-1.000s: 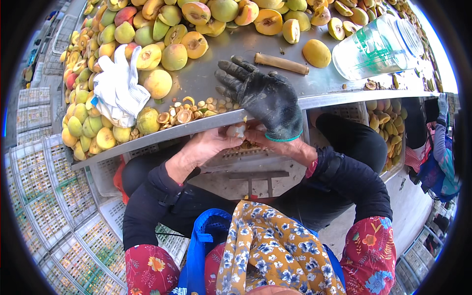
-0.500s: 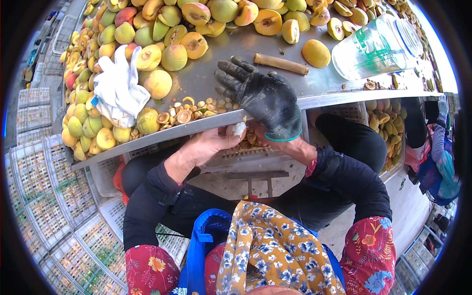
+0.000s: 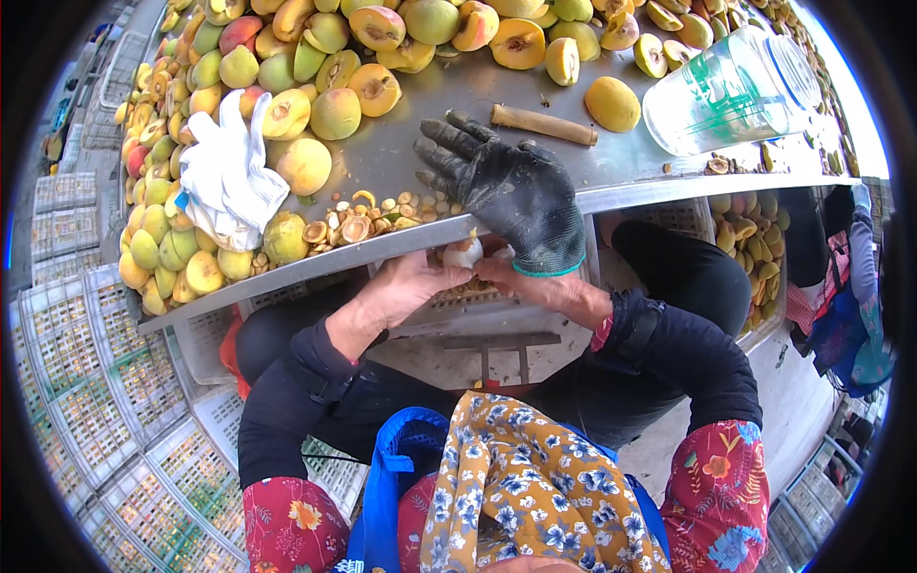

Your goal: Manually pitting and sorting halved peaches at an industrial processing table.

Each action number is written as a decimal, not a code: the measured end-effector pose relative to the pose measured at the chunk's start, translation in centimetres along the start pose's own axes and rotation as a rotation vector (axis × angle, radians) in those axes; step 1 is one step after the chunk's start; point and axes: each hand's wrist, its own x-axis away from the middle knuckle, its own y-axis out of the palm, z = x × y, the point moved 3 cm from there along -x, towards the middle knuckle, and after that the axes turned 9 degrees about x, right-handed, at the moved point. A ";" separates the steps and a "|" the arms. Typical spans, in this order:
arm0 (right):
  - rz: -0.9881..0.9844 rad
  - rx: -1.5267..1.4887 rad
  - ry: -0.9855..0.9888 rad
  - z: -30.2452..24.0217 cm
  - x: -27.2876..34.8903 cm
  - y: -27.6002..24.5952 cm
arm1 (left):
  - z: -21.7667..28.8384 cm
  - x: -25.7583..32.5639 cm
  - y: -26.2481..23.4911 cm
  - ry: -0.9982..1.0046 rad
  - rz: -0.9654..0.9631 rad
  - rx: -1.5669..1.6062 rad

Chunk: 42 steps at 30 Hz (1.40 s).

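Note:
Just below the table's front edge, my left hand [image 3: 413,285] is closed round a small, white, rounded thing that looks like a peeled egg [image 3: 464,251]. My right hand [image 3: 549,292] meets it from the other side, its thumb and fingertips closed at the egg. A black work glove [image 3: 521,196] with a teal cuff lies over the table edge and hides part of my right hand. Both my hands are bare. Behind them, pits and scraps [image 3: 368,222] lie along the metal edge.
Halved and whole yellow fruit [image 3: 334,113] cover the metal table [image 3: 420,100]. White gloves [image 3: 229,177] lie at the left, a brown stick [image 3: 544,124] and a clear plastic jar [image 3: 721,94] farther right. Crates [image 3: 86,353] stand on the floor. Another person [image 3: 855,296] is at the right.
My left hand has shifted slightly right with the egg, bringing it closer to my right fingertips. More of its white surface shows. The person at the far right has moved an arm.

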 end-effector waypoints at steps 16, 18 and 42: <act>0.216 0.387 -0.335 -1.0 -0.2 -1.5 | 0.3 0.1 -0.1 -0.012 -0.015 0.073; 0.256 0.423 -0.370 -2.0 -0.6 -0.8 | 1.2 0.0 0.8 -0.007 -0.073 0.112; 0.271 0.456 -0.498 -1.2 -0.4 -1.2 | 0.7 0.2 -0.1 -0.130 -0.007 0.201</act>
